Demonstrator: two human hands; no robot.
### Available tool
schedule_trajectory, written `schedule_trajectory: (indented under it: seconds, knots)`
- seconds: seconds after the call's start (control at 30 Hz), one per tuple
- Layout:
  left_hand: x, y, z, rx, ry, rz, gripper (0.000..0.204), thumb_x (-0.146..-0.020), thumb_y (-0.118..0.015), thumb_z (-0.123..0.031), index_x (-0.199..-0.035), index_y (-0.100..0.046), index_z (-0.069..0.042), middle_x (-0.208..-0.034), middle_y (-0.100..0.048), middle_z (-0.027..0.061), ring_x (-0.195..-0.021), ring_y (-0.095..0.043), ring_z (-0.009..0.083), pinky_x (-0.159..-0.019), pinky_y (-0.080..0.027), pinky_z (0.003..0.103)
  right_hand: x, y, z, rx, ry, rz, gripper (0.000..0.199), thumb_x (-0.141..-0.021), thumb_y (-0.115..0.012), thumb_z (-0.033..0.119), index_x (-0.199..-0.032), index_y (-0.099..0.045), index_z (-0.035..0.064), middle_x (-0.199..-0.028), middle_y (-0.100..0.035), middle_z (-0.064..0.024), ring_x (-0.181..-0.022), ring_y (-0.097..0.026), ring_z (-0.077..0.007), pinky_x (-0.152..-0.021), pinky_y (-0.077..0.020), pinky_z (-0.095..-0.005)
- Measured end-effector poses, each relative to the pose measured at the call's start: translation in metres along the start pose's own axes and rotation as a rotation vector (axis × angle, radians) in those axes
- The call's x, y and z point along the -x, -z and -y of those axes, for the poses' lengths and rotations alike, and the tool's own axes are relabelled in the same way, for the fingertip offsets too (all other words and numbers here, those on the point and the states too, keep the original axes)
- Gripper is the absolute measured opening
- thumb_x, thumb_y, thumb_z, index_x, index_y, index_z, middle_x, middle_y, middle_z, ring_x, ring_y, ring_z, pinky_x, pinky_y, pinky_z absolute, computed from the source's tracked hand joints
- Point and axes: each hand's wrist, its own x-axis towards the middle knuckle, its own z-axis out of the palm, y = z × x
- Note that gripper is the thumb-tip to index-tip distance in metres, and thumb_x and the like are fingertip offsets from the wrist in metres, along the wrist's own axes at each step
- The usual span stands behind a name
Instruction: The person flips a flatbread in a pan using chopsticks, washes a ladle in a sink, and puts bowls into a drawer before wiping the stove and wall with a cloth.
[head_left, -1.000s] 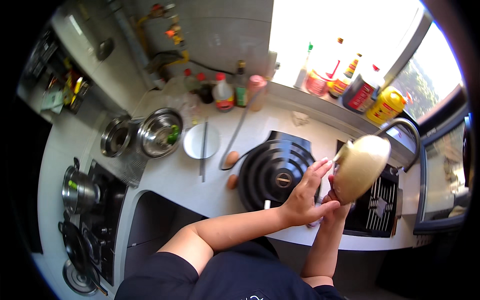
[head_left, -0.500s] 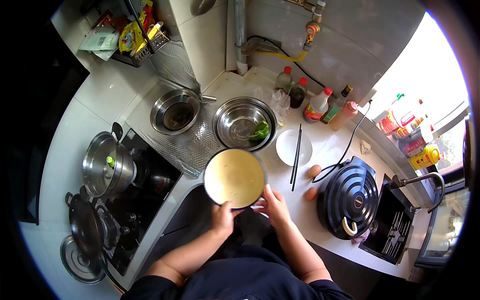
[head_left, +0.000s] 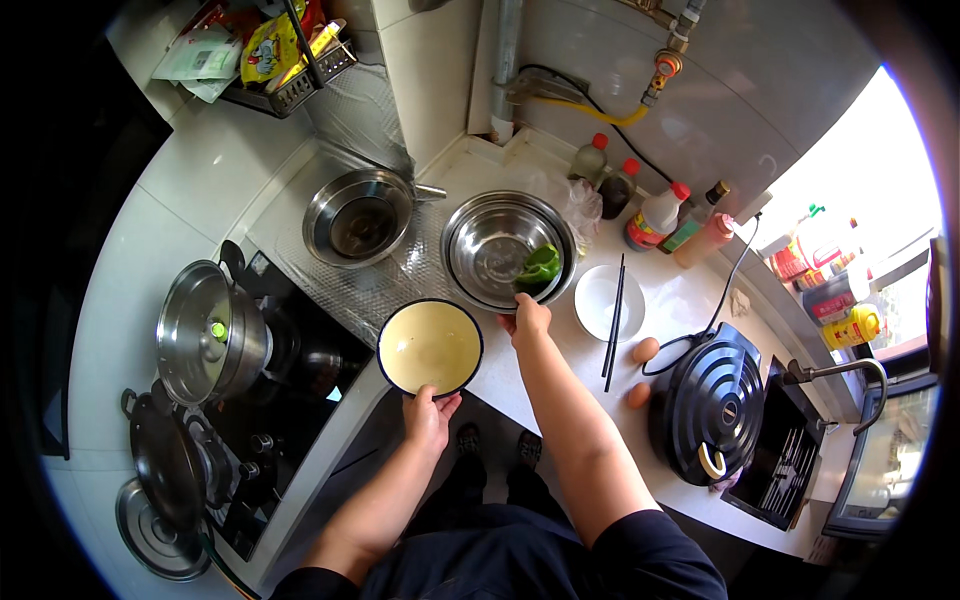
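A cream enamel bowl (head_left: 430,345) with a dark rim is held by its near edge in my left hand (head_left: 428,420), over the counter's front edge. Only a few small specks show inside it. My right hand (head_left: 528,320) reaches forward and grips the near rim of a steel bowl (head_left: 490,245), which looks like two nested together. Inside, at the right, lies a piece of green pepper (head_left: 540,265). Right of the steel bowl stands a white bowl (head_left: 597,300), with a pair of dark chopsticks (head_left: 614,320) across its right side.
Two eggs (head_left: 640,373) lie beside a black round electric griddle (head_left: 712,405). Sauce bottles (head_left: 655,217) line the back wall. At left are a gas stove (head_left: 290,370), a steel pot (head_left: 205,340) and a wok (head_left: 165,460). Another steel pan (head_left: 358,225) sits on foil. A sink (head_left: 785,455) is at right.
The cream bowl was in both hands; now only my left hand holds it, a little further left. My right hand has let go and moved forward onto the steel bowl's rim.
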Motion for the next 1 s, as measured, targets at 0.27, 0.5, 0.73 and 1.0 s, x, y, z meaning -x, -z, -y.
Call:
schedule_trajectory:
  seconds: [0.27, 0.5, 0.73, 1.0]
  knots:
    - [0.002, 0.014, -0.005, 0.034, -0.073, -0.012, 0.033, -0.081, -0.053, -0.011, -0.113, -0.05, -0.005, -0.105, -0.057, 0.011, -0.09, -0.058, 0.0266, -0.078, -0.051, 0.039, 0.018, 0.013, 0.006, 0.098, 0.063, -0.061, 0.024, -0.077, -0.057, 0.006, -0.095, -0.054, -0.0081, -0.086, -0.062, -0.0151, -0.065, -0.064, -0.0266, -0.051, -0.0571, -0.036]
    - [0.018, 0.028, -0.036, 0.056, -0.15, 0.028, 0.03, -0.081, -0.054, -0.012, -0.11, -0.052, -0.004, -0.11, -0.058, 0.0101, -0.096, -0.058, 0.0241, -0.078, -0.052, 0.039, 0.083, 0.059, 0.001, 0.124, 0.159, -0.023, 0.026, -0.075, -0.06, 0.012, -0.09, -0.054, -0.0094, -0.08, -0.061, -0.0144, -0.064, -0.064, -0.0244, -0.054, -0.0582, -0.0372]
    - [-0.009, 0.039, -0.031, 0.006, -0.092, 0.019, 0.031, -0.083, -0.051, -0.01, -0.113, -0.051, -0.003, -0.109, -0.057, 0.0142, -0.086, -0.06, 0.0295, -0.078, -0.053, 0.041, 0.157, 0.155, -0.024, 0.035, 0.339, -0.008, 0.009, -0.078, -0.057, 0.006, -0.083, -0.058, -0.0017, -0.068, -0.054, -0.0018, -0.054, -0.054, -0.0131, -0.047, -0.0473, -0.0293]
    - [-0.057, -0.026, 0.023, 0.003, -0.011, 0.406, 0.038, -0.087, -0.057, -0.007, -0.123, -0.047, -0.002, -0.106, -0.062, 0.0125, -0.088, -0.064, 0.0229, -0.074, -0.055, 0.035, 0.19, 0.166, -0.023, 0.0, 0.263, -0.12, 0.01, -0.076, -0.059, 0.006, -0.081, -0.061, -0.002, -0.065, -0.058, -0.0037, -0.049, -0.051, -0.0118, -0.043, -0.0387, -0.0269]
